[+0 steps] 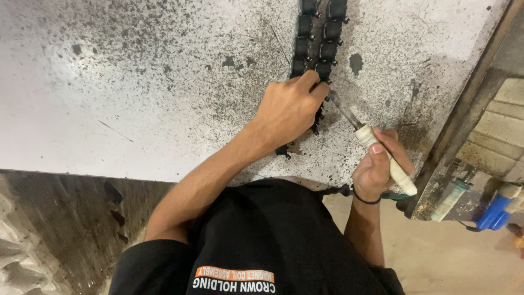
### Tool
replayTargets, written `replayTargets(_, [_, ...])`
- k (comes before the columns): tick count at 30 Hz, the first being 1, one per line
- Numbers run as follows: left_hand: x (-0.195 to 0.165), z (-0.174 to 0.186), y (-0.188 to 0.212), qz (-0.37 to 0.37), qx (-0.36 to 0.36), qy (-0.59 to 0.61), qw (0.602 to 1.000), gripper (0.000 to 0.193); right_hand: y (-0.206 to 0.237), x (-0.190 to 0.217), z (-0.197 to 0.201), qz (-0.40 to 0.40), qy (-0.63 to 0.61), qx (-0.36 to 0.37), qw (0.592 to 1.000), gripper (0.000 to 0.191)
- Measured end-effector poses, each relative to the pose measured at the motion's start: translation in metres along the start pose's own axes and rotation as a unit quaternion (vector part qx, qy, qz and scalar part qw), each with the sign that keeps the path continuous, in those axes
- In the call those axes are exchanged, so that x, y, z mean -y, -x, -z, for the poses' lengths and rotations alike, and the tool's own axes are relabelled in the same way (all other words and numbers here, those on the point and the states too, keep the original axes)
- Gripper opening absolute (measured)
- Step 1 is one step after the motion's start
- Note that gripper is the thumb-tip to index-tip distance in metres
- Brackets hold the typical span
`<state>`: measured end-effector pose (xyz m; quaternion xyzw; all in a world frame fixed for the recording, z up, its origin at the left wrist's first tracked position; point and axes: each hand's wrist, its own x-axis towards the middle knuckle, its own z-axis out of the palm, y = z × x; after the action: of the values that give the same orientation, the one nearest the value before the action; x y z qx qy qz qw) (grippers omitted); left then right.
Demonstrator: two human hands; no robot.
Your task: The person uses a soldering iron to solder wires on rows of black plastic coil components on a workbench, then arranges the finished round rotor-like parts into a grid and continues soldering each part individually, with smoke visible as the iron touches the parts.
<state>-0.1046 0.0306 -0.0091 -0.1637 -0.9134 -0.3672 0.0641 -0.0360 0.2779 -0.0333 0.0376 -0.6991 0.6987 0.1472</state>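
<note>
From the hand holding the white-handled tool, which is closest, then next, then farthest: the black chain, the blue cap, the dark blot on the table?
Head view, from the right hand:
1. Black chain, its lower end just up-left under the left hand.
2. Dark blot, straight above on the table.
3. Blue cap, far right, off the table.

table (136, 109) - white with black specks | chain (316, 38) - black | tool handle (390, 161) - cream | shirt (262, 235) - black
</note>
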Motion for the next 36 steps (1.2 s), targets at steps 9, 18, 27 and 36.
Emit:
replayTargets(9, [-0.008, 0.023, 0.005, -0.005, -0.059, 0.031, 0.998, 0.010, -0.011, 0.018, 0.016, -0.032, -0.098, -0.046, 0.994, 0.018])
replayTargets(18, [-0.016, 0.028, 0.027, 0.009, -0.042, 0.008, 0.999, 0.031, 0.015, 0.007, -0.003, -0.023, 0.002, -0.041, 0.999, 0.024])
replayTargets(27, [-0.010, 0.021, 0.021, -0.002, -0.025, -0.033, 0.999, 0.035, -0.001, 0.018, -0.014, -0.020, 0.033, 0.006, 0.999, 0.026])
replayTargets(36, [-0.010, 0.028, 0.018, -0.005, -0.019, -0.027, 0.999, 0.031, 0.001, 0.015, 0.001, -0.024, -0.011, -0.040, 0.999, 0.023])
